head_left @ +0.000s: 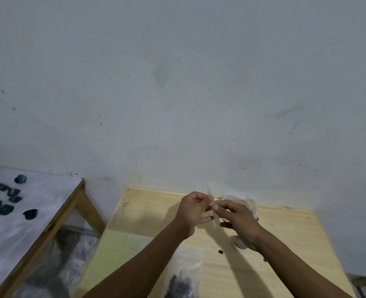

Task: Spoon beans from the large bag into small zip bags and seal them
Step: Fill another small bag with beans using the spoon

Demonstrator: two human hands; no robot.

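Near the table back edge, an empty-looking small zip bag is pinched by left hand and right hand, both grips closed. Beans could easily get spilled if the mouth isn't opened properly.
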